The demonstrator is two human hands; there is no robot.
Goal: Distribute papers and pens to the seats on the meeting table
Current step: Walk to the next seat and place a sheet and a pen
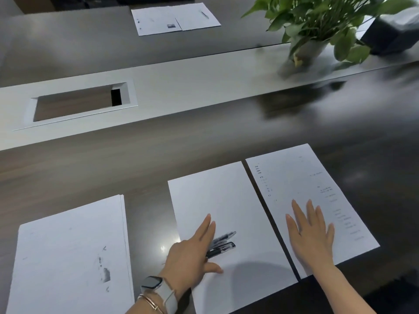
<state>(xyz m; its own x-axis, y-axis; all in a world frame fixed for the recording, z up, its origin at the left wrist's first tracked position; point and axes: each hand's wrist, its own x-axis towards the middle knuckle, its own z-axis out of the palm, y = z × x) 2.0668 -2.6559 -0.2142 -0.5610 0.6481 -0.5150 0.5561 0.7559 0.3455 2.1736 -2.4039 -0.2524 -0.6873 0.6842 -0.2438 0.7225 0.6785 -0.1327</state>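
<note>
Two white sheets lie side by side at the near edge of the dark meeting table [158,150]. The left sheet [226,200] is blank, and my left hand [192,252] rests flat on its near left part, fingers apart. Black pens [223,244] lie on that sheet, partly under my left fingers. The right sheet [301,182] carries printed text, and my right hand [310,232] lies flat on it with fingers spread. A stack of papers [68,257] sits at the near left. Across the table, another pair of sheets [172,19] holds a pen [205,14].
A pale strip runs along the table's middle with a rectangular cable opening [79,103] at left. A potted green plant [317,26] stands on the strip at right, beside a black box [392,35]. My left wrist wears a watch and bracelets.
</note>
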